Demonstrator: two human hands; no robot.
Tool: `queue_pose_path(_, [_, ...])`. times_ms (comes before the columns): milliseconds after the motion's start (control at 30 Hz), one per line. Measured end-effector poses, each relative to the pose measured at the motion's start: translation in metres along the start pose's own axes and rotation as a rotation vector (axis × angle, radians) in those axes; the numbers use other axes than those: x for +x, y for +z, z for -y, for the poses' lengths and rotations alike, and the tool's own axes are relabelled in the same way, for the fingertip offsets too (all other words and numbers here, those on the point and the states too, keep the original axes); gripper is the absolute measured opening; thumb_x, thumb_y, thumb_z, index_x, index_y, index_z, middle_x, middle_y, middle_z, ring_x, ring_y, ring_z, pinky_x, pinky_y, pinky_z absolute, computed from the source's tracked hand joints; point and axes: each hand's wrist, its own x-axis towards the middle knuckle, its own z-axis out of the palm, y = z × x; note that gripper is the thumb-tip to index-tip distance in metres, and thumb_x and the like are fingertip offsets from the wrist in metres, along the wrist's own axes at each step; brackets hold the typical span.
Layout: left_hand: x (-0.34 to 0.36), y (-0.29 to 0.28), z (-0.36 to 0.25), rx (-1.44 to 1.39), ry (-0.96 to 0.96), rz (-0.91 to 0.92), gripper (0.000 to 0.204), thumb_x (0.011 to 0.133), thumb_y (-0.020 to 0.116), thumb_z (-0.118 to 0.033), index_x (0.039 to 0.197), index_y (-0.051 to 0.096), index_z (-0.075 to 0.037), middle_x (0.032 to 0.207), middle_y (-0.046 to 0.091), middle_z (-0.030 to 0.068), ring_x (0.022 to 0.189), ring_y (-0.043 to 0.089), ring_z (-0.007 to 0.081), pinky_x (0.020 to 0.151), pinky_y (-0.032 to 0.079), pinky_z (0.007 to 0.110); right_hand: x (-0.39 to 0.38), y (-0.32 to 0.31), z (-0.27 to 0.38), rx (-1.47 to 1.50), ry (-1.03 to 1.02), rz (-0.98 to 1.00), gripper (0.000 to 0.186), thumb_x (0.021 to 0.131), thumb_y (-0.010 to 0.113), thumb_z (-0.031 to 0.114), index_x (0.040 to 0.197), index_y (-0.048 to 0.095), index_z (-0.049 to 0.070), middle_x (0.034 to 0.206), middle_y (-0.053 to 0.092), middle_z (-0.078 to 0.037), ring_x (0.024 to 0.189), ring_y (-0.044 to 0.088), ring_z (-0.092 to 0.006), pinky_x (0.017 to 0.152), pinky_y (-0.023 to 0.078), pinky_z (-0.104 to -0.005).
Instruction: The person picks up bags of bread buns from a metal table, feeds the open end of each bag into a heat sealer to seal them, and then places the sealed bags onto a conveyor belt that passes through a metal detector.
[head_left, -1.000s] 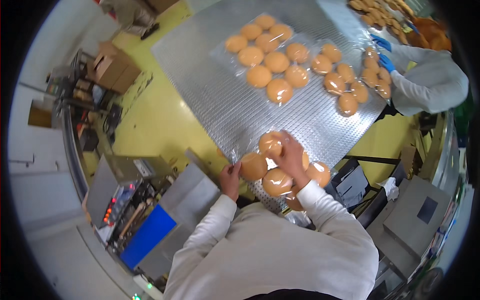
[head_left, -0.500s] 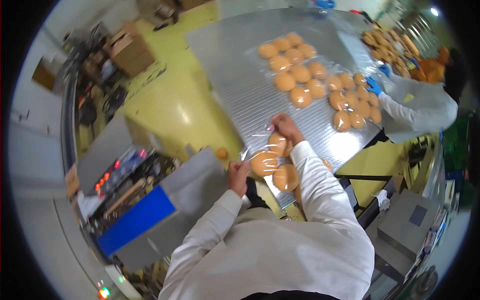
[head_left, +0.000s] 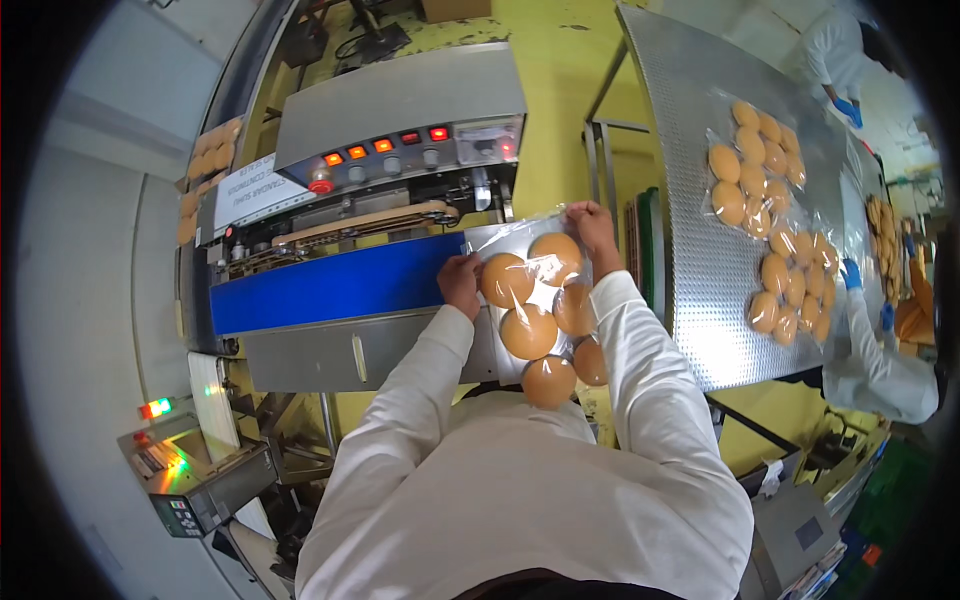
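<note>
My left hand (head_left: 462, 280) grips the upper left edge of a clear plastic bag holding several round brown buns (head_left: 529, 331). My right hand (head_left: 592, 228) pinches the bag's upper right corner. The bag lies over a grey metal surface (head_left: 488, 350) at the right end of a blue conveyor belt (head_left: 330, 285). Just behind the belt is a steel machine (head_left: 395, 95) with lit red and orange buttons, knobs and a narrow band along its front.
A dimpled steel table (head_left: 700, 355) to my right carries several bagged buns (head_left: 775, 275). Co-workers in white stand beyond it (head_left: 835, 55), (head_left: 880, 380), wearing blue gloves. A smaller machine (head_left: 195, 470) with coloured lights stands lower left, beside a wall.
I have turned left, from the dimpled table to the machine with the blue belt. The bag of buns has moved there in my hands, which now hold it by both upper corners.
</note>
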Motion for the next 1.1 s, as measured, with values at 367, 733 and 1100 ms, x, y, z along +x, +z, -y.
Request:
queue_pose_path(367, [0.042, 0.043, -0.011, 0.544, 0.605, -0.223, 0.017, 0.09, 0.054, -0.016, 0.084, 0.056, 0.0, 0.071, 0.067, 0.0148, 0.067, 0.067, 0.0198, 0.063, 0.051, 0.032, 0.006, 0.019, -0.004, 0.314, 0.094, -0.11, 0.011, 0.094, 0.052, 0.01, 0.093, 0.054, 0.0, 0.082, 0.065, -0.013, 0.067, 0.064, -0.0203, 0.057, 0.054, -0.0314])
queue_pose_path(733, [0.024, 0.067, -0.003, 0.284, 0.16, -0.046, 0.03, 0.091, 0.059, -0.029, 0.083, 0.055, 0.0, 0.075, 0.057, 0.0054, 0.068, 0.051, 0.0136, 0.066, 0.043, 0.032, 0.039, -0.039, -0.034, -0.075, -0.189, -0.336, 0.012, 0.093, 0.054, 0.012, 0.088, 0.056, 0.001, 0.07, 0.063, -0.008, 0.055, 0.06, -0.0155, 0.051, 0.05, -0.0272])
queue_pose_path(1100, [0.028, 0.053, 0.02, 0.342, 0.462, -0.315, 0.022, 0.089, 0.055, -0.016, 0.078, 0.057, 0.003, 0.072, 0.063, 0.0134, 0.064, 0.058, 0.0239, 0.063, 0.045, 0.038, 0.027, -0.01, -0.019, -0.05, -0.161, -0.286, 0.012, 0.093, 0.052, 0.011, 0.09, 0.055, 0.0, 0.067, 0.064, -0.011, 0.053, 0.06, -0.0164, 0.051, 0.049, -0.0273])
